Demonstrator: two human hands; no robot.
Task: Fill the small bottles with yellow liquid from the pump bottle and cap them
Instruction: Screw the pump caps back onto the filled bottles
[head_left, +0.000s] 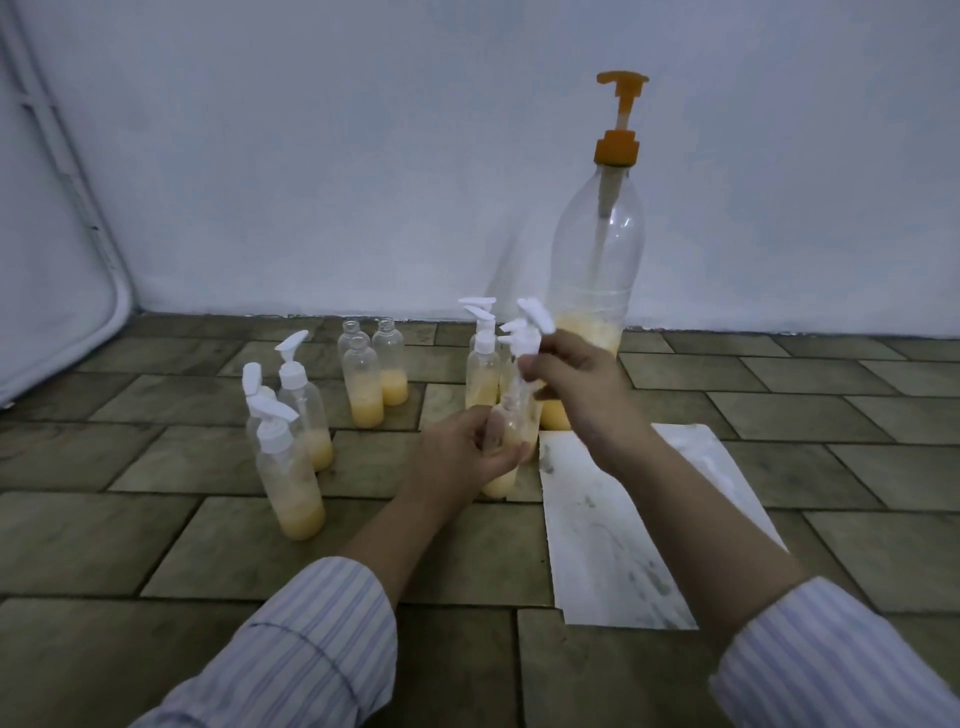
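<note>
My left hand (460, 457) grips a small clear bottle (511, 441) with yellow liquid in its bottom, tilted over the floor. My right hand (574, 376) pinches a white pump cap (530, 325) at that bottle's neck. Behind stands the tall pump bottle (597, 260) with an orange pump head, a little yellow liquid at its base. Three capped small bottles (291, 467) stand at the left. Several uncapped bottles (371, 374) stand in the middle, and capped ones (483, 364) stand just behind my hands.
A stained white sheet of paper (618, 530) lies on the tiled floor (130, 545) under my right forearm. A pale wall (363, 156) closes the back, and a white rounded panel (47, 260) leans at the far left.
</note>
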